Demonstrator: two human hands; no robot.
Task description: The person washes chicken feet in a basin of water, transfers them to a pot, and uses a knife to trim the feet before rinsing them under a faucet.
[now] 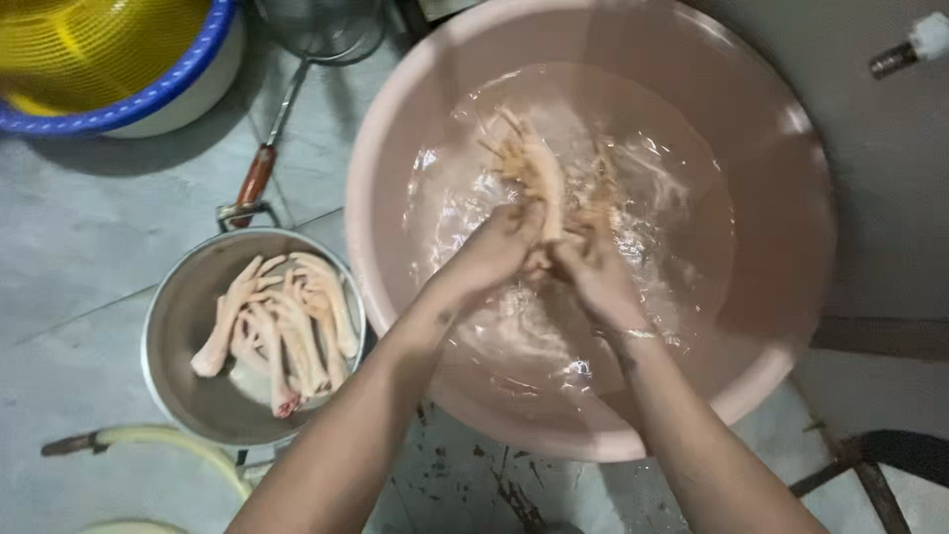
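A large pink basin [781, 247] holds shallow, rippling water. Over its middle, my left hand [489, 252] grips a pale chicken foot [534, 168], toes pointing away from me. My right hand [593, 272] holds another chicken foot [600, 193] right beside it. Both hands touch each other above the water. A thin bracelet circles my right wrist.
A steel pot [183, 316] with several raw chicken feet [282, 331] stands left of the basin. A yellow colander in a blue-rimmed bowl [109, 59] sits at the top left, with a wire strainer [297, 59] beside it. A hose [158, 440] lies on the tiled floor.
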